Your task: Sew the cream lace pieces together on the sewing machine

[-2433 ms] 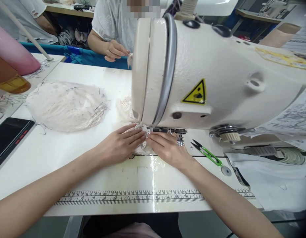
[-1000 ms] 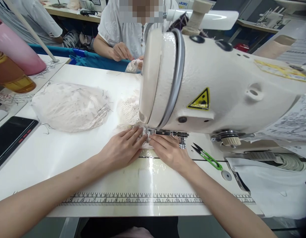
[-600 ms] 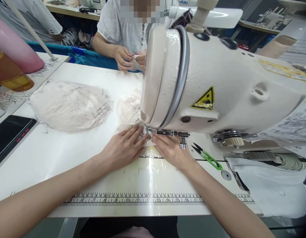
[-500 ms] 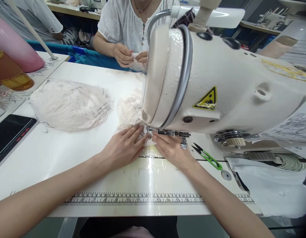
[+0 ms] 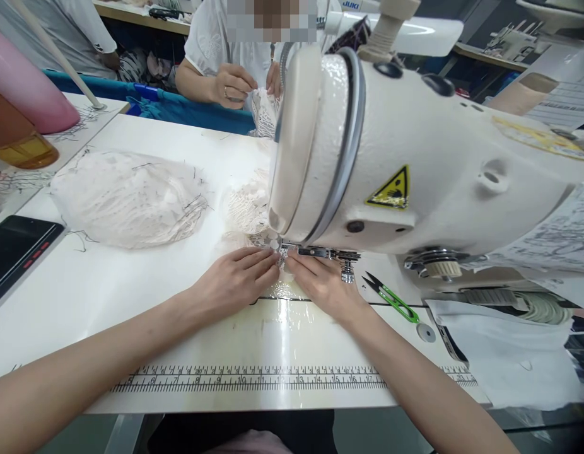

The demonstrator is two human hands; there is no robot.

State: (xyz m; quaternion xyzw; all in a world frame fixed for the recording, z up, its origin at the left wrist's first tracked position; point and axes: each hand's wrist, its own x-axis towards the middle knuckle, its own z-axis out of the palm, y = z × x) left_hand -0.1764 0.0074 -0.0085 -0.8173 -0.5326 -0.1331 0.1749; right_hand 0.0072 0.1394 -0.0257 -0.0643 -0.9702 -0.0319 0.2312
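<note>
A white sewing machine [image 5: 389, 135] leans over the work from the right. Under its head lies a piece of pale lace fabric [image 5: 248, 207], gathered behind the needle area. My left hand [image 5: 238, 277] presses the fabric's near edge, its fingers close together and the tips beside the presser foot. On the other side of the foot, my right hand [image 5: 320, 280] has its fingertips on the same edge, partly under a metal attachment [image 5: 320, 252]. The needle and the exact grip of the fingertips are hidden.
Green thread snips [image 5: 391, 298] and a bobbin [image 5: 426, 332] lie right of my right hand. A pale fabric bundle [image 5: 131, 198] and a phone [image 5: 22, 255] lie left. A printed ruler [image 5: 254, 378] runs along the front edge. Opposite, a person's hands [image 5: 235, 85] hold lace.
My left hand has drawn slightly back toward me, its fingers now closer together. My right hand stays near the foot. The person opposite has raised their lace piece. The view has shifted slightly.
</note>
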